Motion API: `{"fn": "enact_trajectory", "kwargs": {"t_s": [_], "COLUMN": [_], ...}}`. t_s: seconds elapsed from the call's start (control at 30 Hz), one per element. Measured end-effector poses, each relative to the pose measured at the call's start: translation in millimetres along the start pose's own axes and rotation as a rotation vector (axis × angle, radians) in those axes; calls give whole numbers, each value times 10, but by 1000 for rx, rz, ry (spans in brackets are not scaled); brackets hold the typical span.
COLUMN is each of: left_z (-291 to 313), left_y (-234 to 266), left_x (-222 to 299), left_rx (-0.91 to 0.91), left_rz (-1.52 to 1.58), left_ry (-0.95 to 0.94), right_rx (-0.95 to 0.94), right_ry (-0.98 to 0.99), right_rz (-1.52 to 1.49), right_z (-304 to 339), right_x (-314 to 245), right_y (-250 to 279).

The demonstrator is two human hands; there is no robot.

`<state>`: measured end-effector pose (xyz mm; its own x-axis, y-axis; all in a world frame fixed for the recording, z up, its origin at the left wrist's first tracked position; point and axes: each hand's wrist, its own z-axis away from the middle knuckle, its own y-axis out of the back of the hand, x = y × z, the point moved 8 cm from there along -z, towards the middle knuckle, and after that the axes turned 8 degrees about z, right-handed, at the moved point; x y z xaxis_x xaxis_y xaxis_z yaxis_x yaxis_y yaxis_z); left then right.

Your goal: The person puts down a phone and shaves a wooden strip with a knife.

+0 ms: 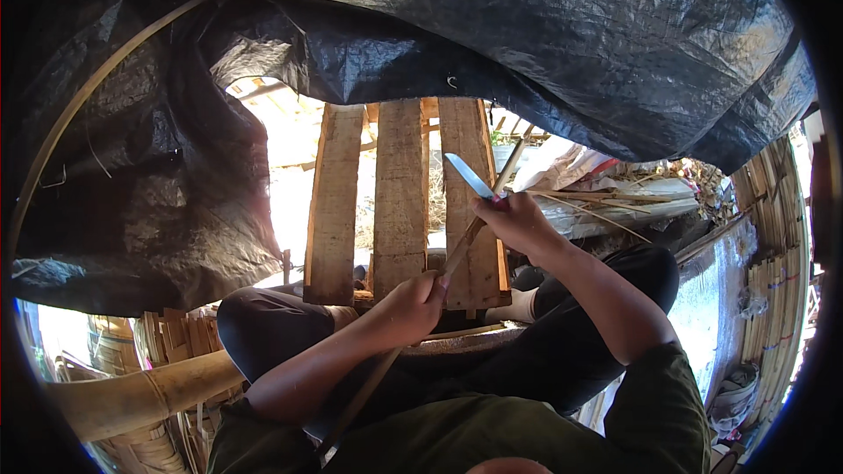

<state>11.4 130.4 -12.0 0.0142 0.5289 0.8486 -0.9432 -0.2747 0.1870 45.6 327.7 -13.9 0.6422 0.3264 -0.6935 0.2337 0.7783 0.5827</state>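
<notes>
A long, narrow bamboo strip [461, 252] runs slantwise from my lap up past both hands. My left hand [411, 309] is closed round it near the middle, above the wooden slats' near end. Farther up the strip, my right hand [516, 226] grips a knife, its handle hidden in the fingers. The bright knife blade [470, 177] points up and to the left, beside the strip's far part. Whether the edge touches the strip I cannot tell.
Three rough wooden planks [399, 193] stand before my crossed legs. A dark tarpaulin [562, 26] hangs overhead and at the left. A thick bamboo pole [149, 391] lies by my left knee. Thin loose strips [606, 199] lie at the right, near a woven bamboo wall [777, 281].
</notes>
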Motion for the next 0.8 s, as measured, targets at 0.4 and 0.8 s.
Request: {"fn": "enact_trajectory", "kwargs": {"t_s": [0.4, 0.8], "left_z": [-169, -193], "left_y": [-163, -98], "left_x": [13, -111], "left_rx": [-107, -39], "left_rz": [738, 848], "left_ry": [81, 272], "right_rx": [-379, 330], "right_ry": [-64, 911], "right_rz": [-537, 325], "right_z": [91, 299], "right_x": [-121, -343], "right_y": [-294, 83]}}
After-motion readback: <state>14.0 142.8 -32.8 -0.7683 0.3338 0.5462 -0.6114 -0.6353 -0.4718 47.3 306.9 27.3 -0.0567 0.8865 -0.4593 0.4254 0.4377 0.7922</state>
